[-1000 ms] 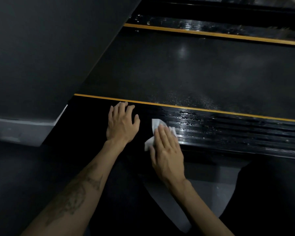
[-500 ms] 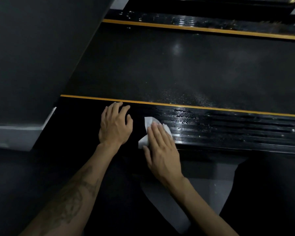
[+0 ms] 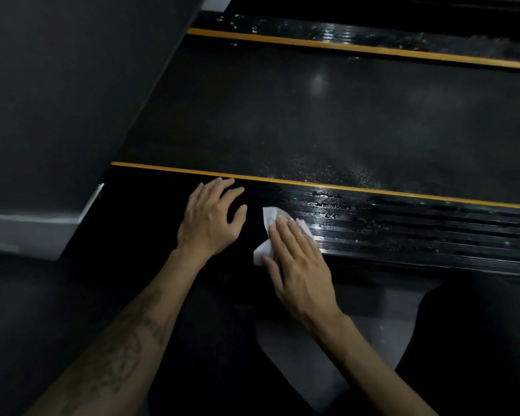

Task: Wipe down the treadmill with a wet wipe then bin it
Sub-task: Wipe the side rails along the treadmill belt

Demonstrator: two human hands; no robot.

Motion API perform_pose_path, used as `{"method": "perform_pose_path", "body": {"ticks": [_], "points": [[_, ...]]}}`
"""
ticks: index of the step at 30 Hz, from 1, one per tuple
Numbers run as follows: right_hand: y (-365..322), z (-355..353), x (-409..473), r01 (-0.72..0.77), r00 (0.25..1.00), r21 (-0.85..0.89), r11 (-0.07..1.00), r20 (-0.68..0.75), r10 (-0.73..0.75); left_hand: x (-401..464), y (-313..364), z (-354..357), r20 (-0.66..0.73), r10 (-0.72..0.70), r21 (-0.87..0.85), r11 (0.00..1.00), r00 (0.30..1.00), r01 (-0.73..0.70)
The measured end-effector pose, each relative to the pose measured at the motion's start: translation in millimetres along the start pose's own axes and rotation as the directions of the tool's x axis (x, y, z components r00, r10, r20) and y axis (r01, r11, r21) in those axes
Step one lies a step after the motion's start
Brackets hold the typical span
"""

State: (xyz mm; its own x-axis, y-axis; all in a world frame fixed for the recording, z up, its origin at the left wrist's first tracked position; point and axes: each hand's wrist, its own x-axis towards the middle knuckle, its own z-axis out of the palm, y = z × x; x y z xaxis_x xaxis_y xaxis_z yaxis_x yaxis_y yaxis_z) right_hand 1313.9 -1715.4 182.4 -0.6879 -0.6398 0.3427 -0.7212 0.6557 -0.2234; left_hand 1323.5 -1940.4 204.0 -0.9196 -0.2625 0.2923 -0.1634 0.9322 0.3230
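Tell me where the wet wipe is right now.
In the head view, the wet wipe lies on the treadmill's near side rail, pressed flat under the right hand, just right of the left hand.

I see a dim, underexposed feed; an overhead glare spot sits on the treadmill belt (image 3: 318,79) at twelve o'clock, wet ridges glint at three, and straight lines bow slightly toward the edges

Two hands are being shown: a left hand (image 3: 209,219) and a right hand (image 3: 297,267). One white wet wipe (image 3: 267,234) is being counted. One treadmill (image 3: 312,121) is being seen, with two yellow stripes: one near (image 3: 403,194), one far (image 3: 357,48).
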Motion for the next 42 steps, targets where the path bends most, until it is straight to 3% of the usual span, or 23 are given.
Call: {"method": "perform_pose_path", "body": {"ticks": [3, 9, 17, 23, 29, 36, 42], "points": [[16, -9, -16, 0.039, 0.999, -0.028, 0.999, -0.033, -0.04, 2, 1, 1, -0.007, -0.002, -0.004, 1.0, 1.0, 0.002], [4, 1, 20, -0.143, 0.989, -0.091, 0.985, 0.03, 0.146, 1, 3, 4, -0.019, -0.007, 0.025, 1.0, 1.0, 0.008], [8, -7, -3, -0.026, 1.0, -0.041, 0.999, 0.016, 0.027, 2, 2, 5, -0.035, -0.001, 0.032, 0.999, 0.999, 0.002], [-1, 0, 35, -0.194, 0.972, -0.059, 0.979, 0.12, 0.2, 2, 3, 5, -0.036, -0.009, 0.051, 0.999, 0.999, 0.011], [4, -7, 12, -0.042, 0.994, -0.013, 0.999, 0.099, 0.044, 2, 5, 4, -0.026, -0.002, 0.057, 0.998, 1.0, 0.004], [6, 0, 46, -0.182, 0.97, -0.088, 0.979, 0.15, 0.194, 2, 5, 4, -0.028, -0.013, 0.058, 0.998, 1.0, 0.015], [16, -9, 23, -0.065, 0.988, -0.013, 0.998, 0.137, 0.066, 2, 5, 4, -0.046, -0.007, 0.051, 0.999, 0.999, 0.009]]}}
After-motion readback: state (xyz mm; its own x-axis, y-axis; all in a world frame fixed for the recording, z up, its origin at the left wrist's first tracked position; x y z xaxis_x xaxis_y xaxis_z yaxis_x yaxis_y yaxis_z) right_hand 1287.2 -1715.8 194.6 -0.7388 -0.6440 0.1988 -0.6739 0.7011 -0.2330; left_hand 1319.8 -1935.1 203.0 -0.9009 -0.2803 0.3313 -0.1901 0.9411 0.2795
